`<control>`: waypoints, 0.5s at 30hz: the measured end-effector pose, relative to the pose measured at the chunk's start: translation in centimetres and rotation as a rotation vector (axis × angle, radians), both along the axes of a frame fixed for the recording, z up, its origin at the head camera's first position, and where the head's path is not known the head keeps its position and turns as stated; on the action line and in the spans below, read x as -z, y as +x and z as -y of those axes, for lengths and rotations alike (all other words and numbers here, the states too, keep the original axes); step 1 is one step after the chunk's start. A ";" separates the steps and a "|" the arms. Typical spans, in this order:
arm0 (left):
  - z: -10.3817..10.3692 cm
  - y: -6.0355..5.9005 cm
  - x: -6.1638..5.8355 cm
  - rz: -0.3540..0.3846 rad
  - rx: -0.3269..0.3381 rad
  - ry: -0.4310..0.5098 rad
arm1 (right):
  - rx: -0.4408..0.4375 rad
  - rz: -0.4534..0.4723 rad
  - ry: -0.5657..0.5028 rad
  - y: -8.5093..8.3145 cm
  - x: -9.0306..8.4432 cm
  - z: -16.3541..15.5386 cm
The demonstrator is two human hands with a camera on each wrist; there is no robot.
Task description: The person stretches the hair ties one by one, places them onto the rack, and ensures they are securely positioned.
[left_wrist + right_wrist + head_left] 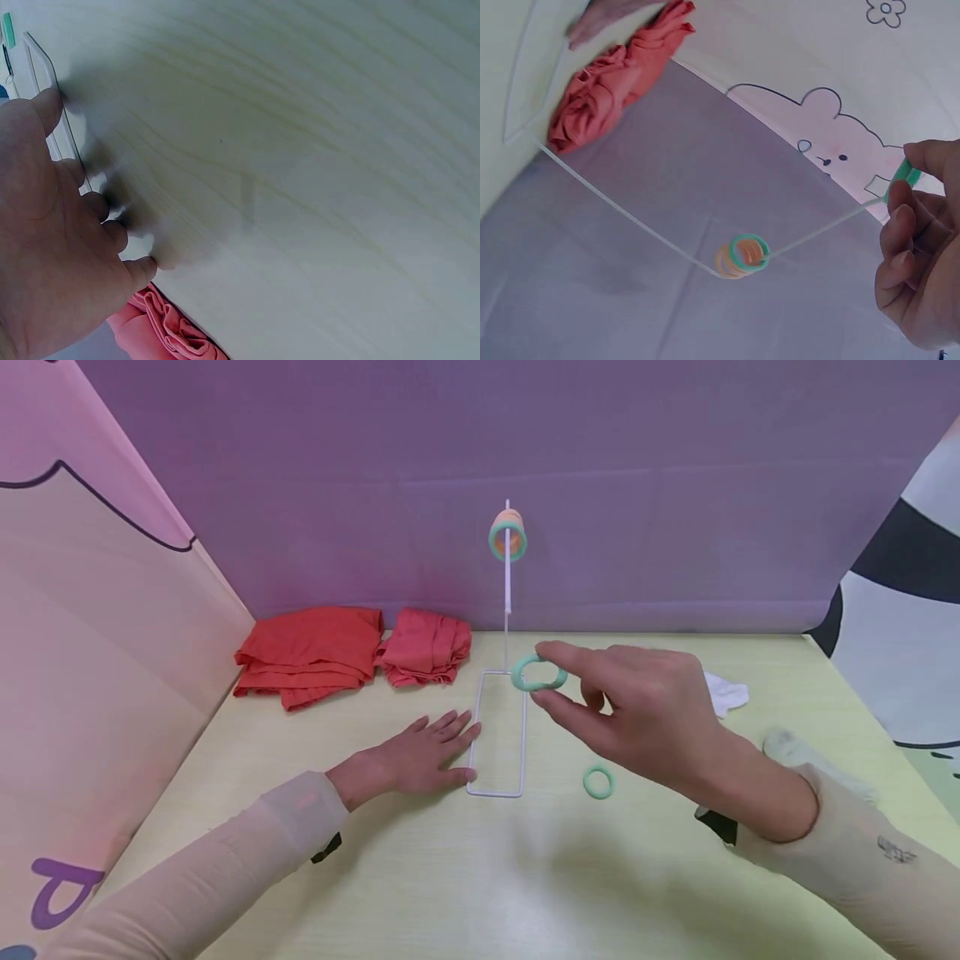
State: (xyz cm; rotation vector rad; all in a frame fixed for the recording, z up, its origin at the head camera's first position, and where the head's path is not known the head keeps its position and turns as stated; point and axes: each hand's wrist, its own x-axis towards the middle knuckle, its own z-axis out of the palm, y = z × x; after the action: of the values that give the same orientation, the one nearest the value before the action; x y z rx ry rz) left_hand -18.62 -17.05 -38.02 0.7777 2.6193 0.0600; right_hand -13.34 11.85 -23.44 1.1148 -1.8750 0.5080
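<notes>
My right hand (pixel 637 710) pinches a green hair tie (pixel 538 674) above the wire stand (pixel 497 733) base. Left hand (pixel 420 756) flat, fingers straight, pressing that base on the bench (pixel 420 877). Risk: tie slips the pinch, or bumps the thin pole.

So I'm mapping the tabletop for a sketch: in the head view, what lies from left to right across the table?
Larger red cloth pile → smaller red cloth → left hand flat beside the white wire stand → green ring on the table → right hand pinching another green ring → white cloth.
</notes>
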 end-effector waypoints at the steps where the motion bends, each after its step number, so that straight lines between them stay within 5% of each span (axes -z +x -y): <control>1: 0.0 0.0 0.0 0.001 -0.001 0.003 | 0.005 -0.023 -0.013 -0.1 -0.3 0.2; 15: 0.0 0.0 0.0 0.009 0.008 0.013 | 0.111 -0.132 -0.125 -3.0 -0.9 3.0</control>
State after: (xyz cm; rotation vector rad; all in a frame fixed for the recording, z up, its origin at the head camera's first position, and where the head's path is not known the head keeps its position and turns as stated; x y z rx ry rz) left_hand -18.66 -17.08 -38.01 0.7903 2.6092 0.0781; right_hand -16.35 8.89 -22.50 0.9343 -1.7544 0.4701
